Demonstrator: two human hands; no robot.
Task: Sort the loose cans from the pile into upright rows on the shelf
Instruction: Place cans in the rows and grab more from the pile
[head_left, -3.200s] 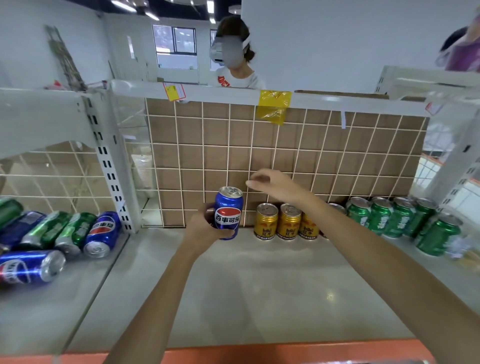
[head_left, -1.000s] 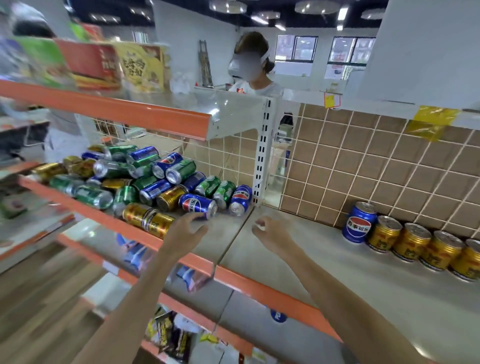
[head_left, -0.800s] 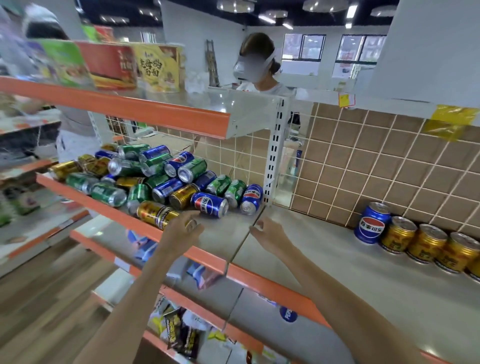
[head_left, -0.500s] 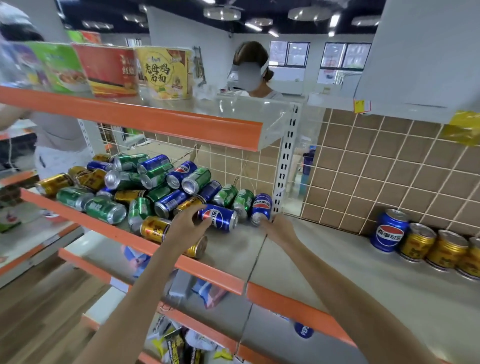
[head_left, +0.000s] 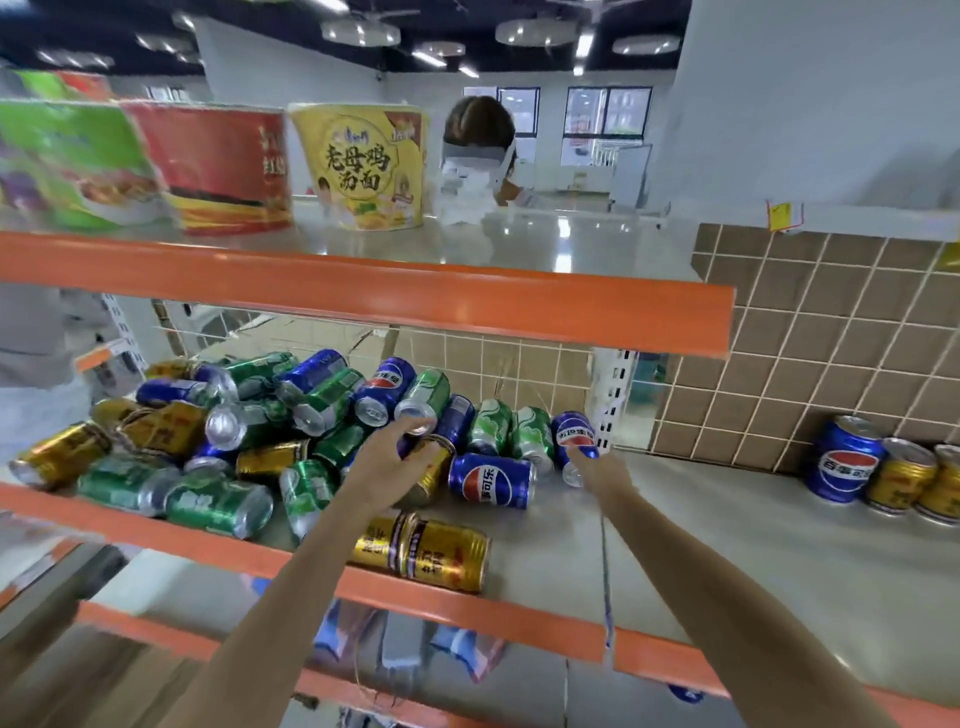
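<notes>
Two hands in the can pile

The left hand (head_left: 382, 470) grabs a lying gold metal can (head_left: 434, 470). The right hand (head_left: 597, 467) holds a lying blue metal can (head_left: 574, 439).

Two bare forearms enter from about 6 o'clock, one on each side of the frame. Neither shows a sleeve, cuff, watch, bracelet or glove along the visible length. The left hand (head_left: 382, 470) and the right hand (head_left: 602, 470) are bare too, with no ring that can be made out. Both arms look slim and long, widening toward the lower edge under the wide-angle lens.
</notes>
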